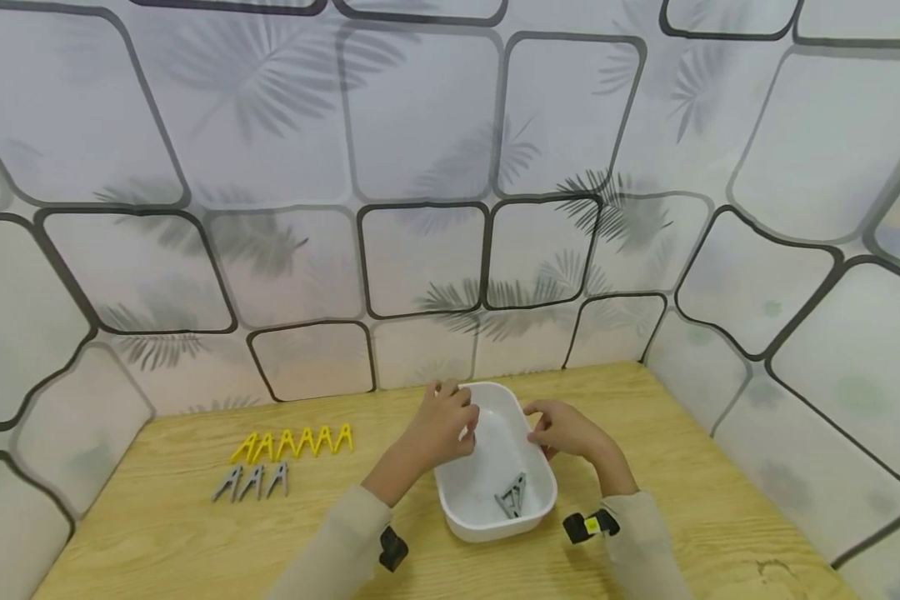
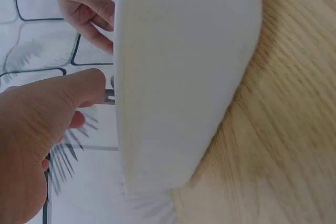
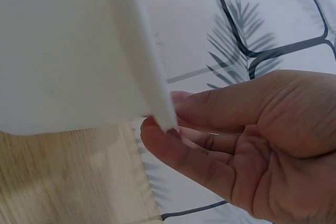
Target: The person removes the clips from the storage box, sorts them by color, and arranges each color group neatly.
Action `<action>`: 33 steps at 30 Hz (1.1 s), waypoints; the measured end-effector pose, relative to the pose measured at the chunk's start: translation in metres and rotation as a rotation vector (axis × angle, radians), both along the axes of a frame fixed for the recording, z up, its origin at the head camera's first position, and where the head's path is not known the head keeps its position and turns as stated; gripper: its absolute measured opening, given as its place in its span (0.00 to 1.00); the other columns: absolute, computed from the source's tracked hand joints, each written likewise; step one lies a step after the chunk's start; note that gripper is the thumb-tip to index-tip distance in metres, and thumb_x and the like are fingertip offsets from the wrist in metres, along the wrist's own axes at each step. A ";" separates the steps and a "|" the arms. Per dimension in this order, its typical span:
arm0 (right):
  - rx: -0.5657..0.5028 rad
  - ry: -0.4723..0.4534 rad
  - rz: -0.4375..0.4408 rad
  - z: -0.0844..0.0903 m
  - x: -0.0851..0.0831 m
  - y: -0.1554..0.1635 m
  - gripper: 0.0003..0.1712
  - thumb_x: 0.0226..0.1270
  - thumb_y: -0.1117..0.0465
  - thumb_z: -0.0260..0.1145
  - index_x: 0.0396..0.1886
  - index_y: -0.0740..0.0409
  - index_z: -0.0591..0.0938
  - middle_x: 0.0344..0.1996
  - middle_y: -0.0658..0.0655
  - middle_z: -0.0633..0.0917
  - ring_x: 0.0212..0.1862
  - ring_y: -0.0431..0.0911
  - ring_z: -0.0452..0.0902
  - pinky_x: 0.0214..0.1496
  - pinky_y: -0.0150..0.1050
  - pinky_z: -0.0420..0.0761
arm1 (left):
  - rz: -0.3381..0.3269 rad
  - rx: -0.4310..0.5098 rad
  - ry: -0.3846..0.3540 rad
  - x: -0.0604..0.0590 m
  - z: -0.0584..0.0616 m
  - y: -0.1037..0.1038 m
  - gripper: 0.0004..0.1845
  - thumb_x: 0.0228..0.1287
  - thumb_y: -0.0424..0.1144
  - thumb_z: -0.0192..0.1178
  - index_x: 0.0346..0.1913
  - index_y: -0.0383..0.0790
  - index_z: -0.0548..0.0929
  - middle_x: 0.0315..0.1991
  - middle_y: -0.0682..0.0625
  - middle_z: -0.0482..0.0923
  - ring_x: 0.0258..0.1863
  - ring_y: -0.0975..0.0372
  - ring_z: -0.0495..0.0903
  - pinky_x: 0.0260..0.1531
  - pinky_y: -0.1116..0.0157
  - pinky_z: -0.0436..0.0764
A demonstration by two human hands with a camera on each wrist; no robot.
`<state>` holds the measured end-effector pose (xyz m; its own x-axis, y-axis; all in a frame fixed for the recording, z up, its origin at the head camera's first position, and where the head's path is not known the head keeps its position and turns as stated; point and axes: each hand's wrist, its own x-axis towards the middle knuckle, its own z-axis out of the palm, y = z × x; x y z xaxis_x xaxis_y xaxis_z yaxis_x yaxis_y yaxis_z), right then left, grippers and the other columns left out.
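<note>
A white plastic basin (image 1: pixel 461 523) stands on the table in the head view. My left hand (image 1: pixel 441 425) is over its left side and pinches a grey clothespin (image 2: pixel 109 96) between thumb and fingers. That clothespin shows at the rim in both wrist views; the basin wall hides part of it. My right hand (image 1: pixel 567 430) grips the basin's right rim, with the thumb (image 3: pixel 202 109) on one side and fingers on the other. Inside the basin, near its front end, lie grey clothespins (image 1: pixel 512 497).
Left on the wooden table (image 1: pixel 172 542) lies a row of several yellow clothespins (image 1: pixel 287 443). Just in front of them are three grey clothespins (image 1: pixel 252 482). A patterned wall covering (image 1: pixel 427 258) rises behind the table and along both sides.
</note>
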<state>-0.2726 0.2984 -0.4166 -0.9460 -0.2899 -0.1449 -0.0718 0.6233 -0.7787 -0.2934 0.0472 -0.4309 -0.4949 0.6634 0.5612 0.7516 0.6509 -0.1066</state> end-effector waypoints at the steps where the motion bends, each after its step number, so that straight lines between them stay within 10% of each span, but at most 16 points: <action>1: 0.001 0.002 0.002 0.000 0.000 0.000 0.27 0.69 0.72 0.63 0.66 0.76 0.71 0.29 0.61 0.82 0.28 0.45 0.82 0.38 0.52 0.87 | -0.008 0.034 0.008 0.001 -0.001 -0.004 0.11 0.48 0.39 0.74 0.26 0.49 0.79 0.32 0.54 0.74 0.39 0.57 0.70 0.48 0.51 0.72; 13: 0.014 0.018 0.033 0.000 0.002 -0.001 0.28 0.70 0.71 0.64 0.67 0.76 0.70 0.30 0.62 0.82 0.29 0.46 0.82 0.37 0.50 0.87 | 0.032 0.434 0.094 0.011 -0.009 -0.066 0.13 0.46 0.32 0.76 0.27 0.45 0.80 0.36 0.50 0.76 0.40 0.54 0.68 0.46 0.51 0.62; 23: 0.027 0.011 0.038 0.000 -0.001 0.003 0.28 0.70 0.71 0.63 0.67 0.77 0.69 0.30 0.61 0.82 0.30 0.47 0.83 0.37 0.47 0.87 | 0.142 0.728 -0.059 0.023 -0.022 -0.136 0.11 0.47 0.25 0.74 0.25 0.41 0.81 0.34 0.45 0.78 0.37 0.51 0.68 0.45 0.45 0.60; 33: 0.029 0.003 0.042 -0.001 -0.002 0.000 0.28 0.71 0.71 0.63 0.67 0.77 0.69 0.31 0.63 0.83 0.29 0.47 0.83 0.38 0.49 0.87 | 0.336 0.772 -0.242 0.042 -0.039 -0.199 0.11 0.48 0.24 0.74 0.25 0.40 0.83 0.37 0.36 0.82 0.43 0.40 0.71 0.51 0.32 0.57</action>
<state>-0.2748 0.2987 -0.4174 -0.9336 -0.3246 -0.1515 -0.1001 0.6424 -0.7598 -0.2518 -0.1515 -0.4701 -0.7593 -0.0605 0.6479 0.4524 0.6666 0.5924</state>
